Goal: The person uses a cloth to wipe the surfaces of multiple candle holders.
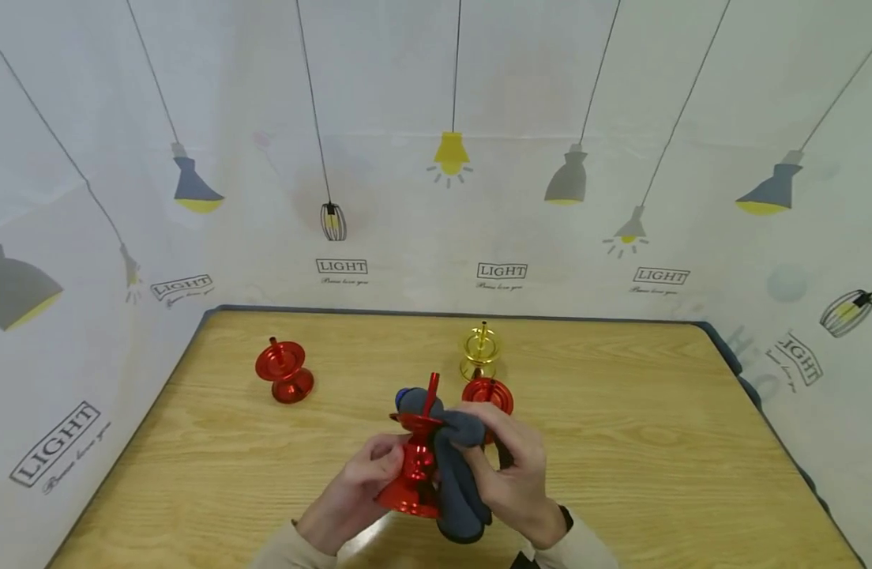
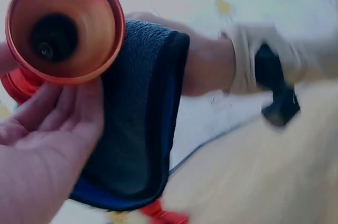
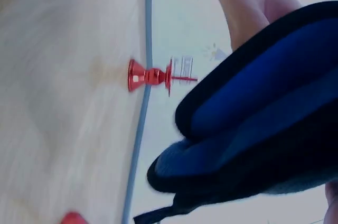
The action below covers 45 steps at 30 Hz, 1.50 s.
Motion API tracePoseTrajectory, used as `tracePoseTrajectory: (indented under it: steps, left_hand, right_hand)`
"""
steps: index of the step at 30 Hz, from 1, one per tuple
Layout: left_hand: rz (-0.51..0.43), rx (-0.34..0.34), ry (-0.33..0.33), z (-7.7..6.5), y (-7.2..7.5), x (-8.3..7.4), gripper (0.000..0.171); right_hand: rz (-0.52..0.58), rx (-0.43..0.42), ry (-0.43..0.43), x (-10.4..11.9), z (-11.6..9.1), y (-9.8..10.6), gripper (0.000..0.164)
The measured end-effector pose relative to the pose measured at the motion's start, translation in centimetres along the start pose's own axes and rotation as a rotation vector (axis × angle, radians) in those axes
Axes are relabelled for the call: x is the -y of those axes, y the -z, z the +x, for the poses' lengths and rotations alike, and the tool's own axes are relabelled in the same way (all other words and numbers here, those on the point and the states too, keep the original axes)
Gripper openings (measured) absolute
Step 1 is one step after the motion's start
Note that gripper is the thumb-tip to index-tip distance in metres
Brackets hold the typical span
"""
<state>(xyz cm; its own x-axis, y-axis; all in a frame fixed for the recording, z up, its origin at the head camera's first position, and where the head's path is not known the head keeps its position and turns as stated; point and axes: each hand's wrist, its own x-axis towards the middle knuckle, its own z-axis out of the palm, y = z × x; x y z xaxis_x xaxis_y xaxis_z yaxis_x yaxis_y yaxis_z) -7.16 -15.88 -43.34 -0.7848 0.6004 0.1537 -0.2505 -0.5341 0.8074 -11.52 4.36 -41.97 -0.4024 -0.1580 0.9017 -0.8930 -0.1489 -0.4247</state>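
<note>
A shiny red candlestick (image 1: 416,474) with a flared foot, a dish and a thin upright stem is tilted slightly above the table. My left hand (image 1: 358,486) grips it by the middle, fingers curled round it. From the left wrist view its hollow foot (image 2: 97,10) faces the camera. My right hand (image 1: 516,470) pinches a grey-blue cloth (image 1: 456,474) with a dark border, held against the candlestick's dish and right side. Bright blue shows on the cloth's folded inside (image 3: 237,100) in the right wrist view. The folds hide part of the dish.
On the wooden table (image 1: 656,442), another red candlestick (image 1: 283,371) stands at the back left. Behind my right hand is a further red one (image 1: 491,395), partly hidden, with a gold candlestick (image 1: 481,352) beyond it. A lamp-printed sheet (image 1: 407,182) surrounds the table.
</note>
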Motion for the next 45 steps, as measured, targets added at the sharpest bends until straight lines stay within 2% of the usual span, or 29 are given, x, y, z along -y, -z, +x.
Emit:
tracePoseTrajectory:
  steps: [2, 5, 7, 9, 11, 13, 14, 17, 20, 22, 23, 25, 27, 31, 32, 34, 36, 37, 40, 43, 45]
  left_hand:
    - [0.122, -0.079, -0.036, -0.1, -0.3, -0.1, 0.027]
    - [0.450, -0.286, -0.068, 0.0, -1.3, -0.7, 0.023]
    - [0.655, -0.411, -0.069, 0.2, -2.0, -1.1, 0.027]
    - [0.767, -0.488, -0.046, 0.5, -2.7, -1.3, 0.029]
    - [0.812, -0.517, -0.037, 0.7, -2.9, -1.4, 0.029]
    - [0.780, -0.510, -0.037, 0.7, -2.8, -1.3, 0.028]
    - [0.725, -0.481, -0.044, 0.7, -2.6, -1.2, 0.029]
    - [0.447, -0.300, -0.063, 0.4, -1.6, -0.8, 0.027]
    - [0.114, -0.078, -0.031, 0.2, -0.7, -0.3, 0.030]
    - [-0.007, 0.006, 0.007, 0.2, -0.3, 0.0, 0.030]
    - [-0.025, 0.020, 0.017, 0.2, -0.2, 0.1, 0.029]
    - [0.018, -0.010, 0.026, 0.1, -0.2, 0.0, 0.029]
    - [0.195, -0.125, 0.000, 0.0, -0.6, -0.2, 0.028]
    - [0.661, -0.410, -0.054, 0.3, -1.8, -0.6, 0.031]
    - [0.739, -0.475, -0.054, 0.4, -2.1, -0.6, 0.029]
    - [0.808, -0.526, -0.063, 0.5, -2.4, -0.5, 0.027]
    - [0.785, -0.519, -0.069, 0.5, -2.4, -0.5, 0.027]
    - [0.736, -0.492, -0.075, 0.4, -2.2, -0.5, 0.028]
    - [0.481, -0.318, -0.097, 0.1, -1.5, -0.3, 0.029]
    - [0.173, -0.126, -0.067, -0.2, -0.9, 0.0, 0.030]
    - [0.063, -0.048, -0.033, -0.2, -0.7, 0.2, 0.031]
  right_hand:
    - [-0.060, 0.009, 0.027, 0.0, 0.2, 0.2, 0.021]
    - [-0.187, 0.030, 0.099, 0.1, 0.7, 0.5, 0.021]
    - [-0.269, 0.045, 0.146, 0.2, 1.0, 0.7, 0.020]
    - [-0.320, 0.058, 0.188, 0.3, 1.2, 0.7, 0.019]
    - [-0.346, 0.065, 0.204, 0.4, 1.3, 0.7, 0.019]
    - [-0.336, 0.065, 0.209, 0.5, 1.2, 0.6, 0.020]
    - [-0.318, 0.062, 0.203, 0.5, 1.2, 0.5, 0.020]
    - [-0.241, 0.049, 0.141, 0.5, 0.9, 0.5, 0.021]
    - [-0.120, 0.030, 0.057, 0.4, 0.5, 0.3, 0.021]
    - [-0.067, 0.017, 0.017, 0.4, 0.3, 0.3, 0.022]
    - [-0.063, 0.013, 0.010, 0.4, 0.2, 0.3, 0.022]
    - [-0.083, 0.016, 0.014, 0.2, 0.1, 0.4, 0.022]
    - [-0.148, 0.032, 0.048, 0.0, 0.2, 0.6, 0.021]
    - [-0.287, 0.072, 0.158, 0.0, 0.7, 0.7, 0.020]
    - [-0.309, 0.082, 0.182, 0.1, 0.9, 0.7, 0.020]
    - [-0.332, 0.094, 0.218, 0.2, 1.1, 0.6, 0.019]
    - [-0.325, 0.100, 0.229, 0.3, 1.2, 0.5, 0.019]
    - [-0.308, 0.098, 0.226, 0.3, 1.1, 0.5, 0.019]
    - [-0.237, 0.074, 0.161, 0.3, 0.8, 0.4, 0.021]
    - [-0.124, 0.043, 0.054, 0.4, 0.3, 0.3, 0.022]
    - [-0.076, 0.029, 0.003, 0.4, 0.1, 0.3, 0.022]
